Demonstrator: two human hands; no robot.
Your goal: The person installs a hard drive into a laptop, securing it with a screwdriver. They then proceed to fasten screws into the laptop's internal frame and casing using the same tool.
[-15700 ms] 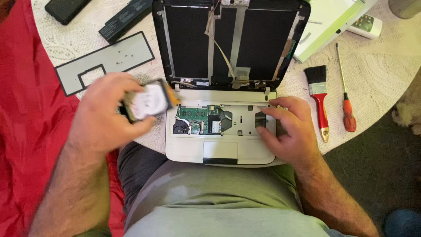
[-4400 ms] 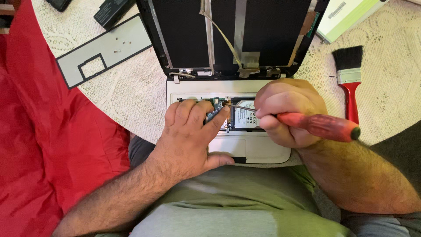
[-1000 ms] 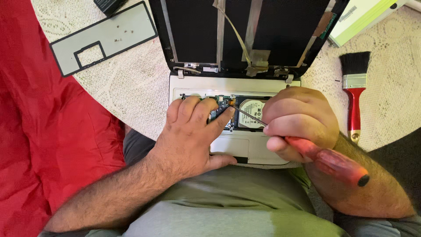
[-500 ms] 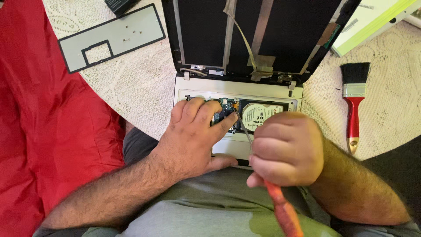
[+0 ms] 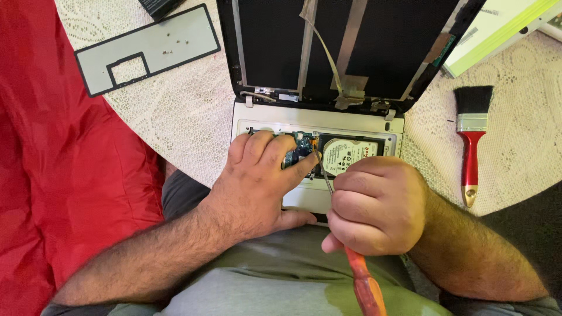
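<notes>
The right hand [image 5: 377, 205] gripped the screwdriver [image 5: 351, 257] (tip best kept square); the left hand [image 5: 260, 175], holding nothing, steadied the laptop [image 5: 316, 120].

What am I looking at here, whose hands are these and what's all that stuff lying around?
This is a head-worn camera looking down at the wearer's own hands. An opened small laptop rests at the edge of a white lace-covered table, its round silver drive exposed. The left hand rests on the laptop's insides. The right hand grips a red-handled screwdriver, tip near the drive. Nearby lie a grey keyboard frame, a red-handled paintbrush and red cloth.
</notes>
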